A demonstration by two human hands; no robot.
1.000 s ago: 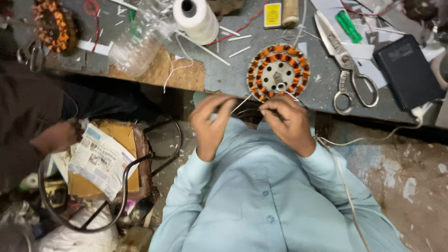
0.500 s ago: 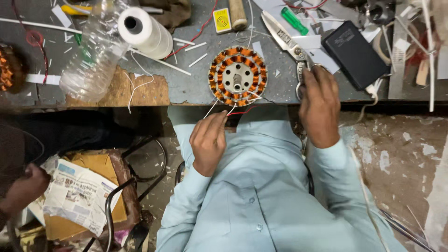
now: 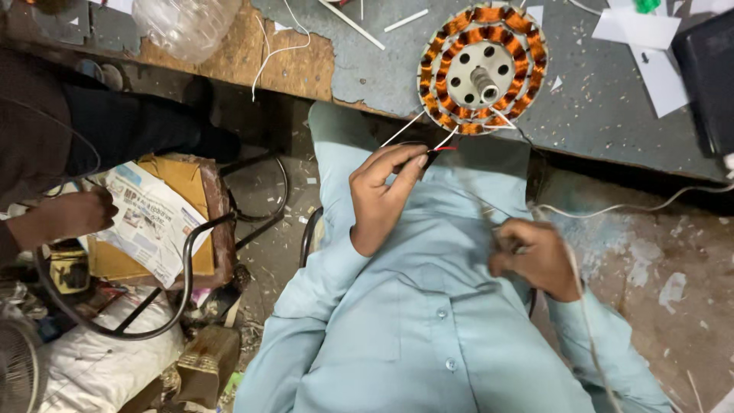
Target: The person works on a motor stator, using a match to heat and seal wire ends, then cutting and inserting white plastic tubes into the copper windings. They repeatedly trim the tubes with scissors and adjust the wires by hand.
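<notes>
Two hands are busy below the tabletop [image 3: 612,115]. Left hand [image 3: 382,195] pinches thin wires [image 3: 440,149] from the copper motor coil [image 3: 483,69]. Right hand [image 3: 535,256] is clenched on a cord [image 3: 585,321].

glossy copper windings on the stator [image 3: 483,69] (metal hub), matt chipped worktop [image 3: 604,115].

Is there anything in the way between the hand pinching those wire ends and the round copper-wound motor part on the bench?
Nothing visible. The left hand pinches the wire ends just below the bench edge, and the leads run freely up to the motor stator. The right hand sits lower, off that path.
</notes>
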